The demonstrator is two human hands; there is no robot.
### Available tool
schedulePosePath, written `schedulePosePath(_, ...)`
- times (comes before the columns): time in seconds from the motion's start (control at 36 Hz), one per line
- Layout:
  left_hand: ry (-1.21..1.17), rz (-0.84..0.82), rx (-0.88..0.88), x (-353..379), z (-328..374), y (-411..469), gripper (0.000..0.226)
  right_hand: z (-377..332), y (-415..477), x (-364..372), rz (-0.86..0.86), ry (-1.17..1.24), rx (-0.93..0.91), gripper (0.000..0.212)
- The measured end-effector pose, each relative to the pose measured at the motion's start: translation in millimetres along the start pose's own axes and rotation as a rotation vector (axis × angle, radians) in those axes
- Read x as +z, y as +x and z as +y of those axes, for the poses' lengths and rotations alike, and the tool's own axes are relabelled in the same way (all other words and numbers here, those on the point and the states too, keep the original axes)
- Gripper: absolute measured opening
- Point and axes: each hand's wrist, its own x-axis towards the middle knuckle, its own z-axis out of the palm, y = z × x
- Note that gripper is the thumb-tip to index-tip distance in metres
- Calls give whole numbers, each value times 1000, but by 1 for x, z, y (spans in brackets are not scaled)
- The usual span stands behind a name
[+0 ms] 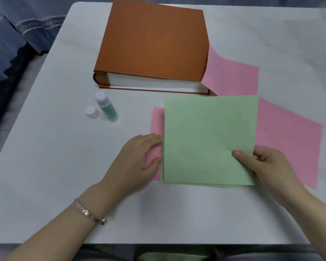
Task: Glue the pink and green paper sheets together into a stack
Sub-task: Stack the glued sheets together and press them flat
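Near the table's (pixel 45 166) front edge, I see my left hand (pixel 137 157) lying flat, fingers spread, pressing the pink sheet (pixel 156 121). The green sheet (pixel 209 140) lies over it, its right edge pinched by my right hand (pixel 265 166), thumb on top.

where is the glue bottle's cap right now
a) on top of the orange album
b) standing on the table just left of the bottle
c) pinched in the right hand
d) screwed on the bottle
b: the white cap stands on the table just left of the open glue bottle, while the right hand pinches the green sheet, not the cap.
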Motion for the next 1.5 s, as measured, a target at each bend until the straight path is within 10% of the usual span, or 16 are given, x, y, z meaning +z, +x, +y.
schedulePosePath(1.5, 41, -7, 218, 8, -22, -15, 34, 1, -5, 17, 59, -116, -60, 20)
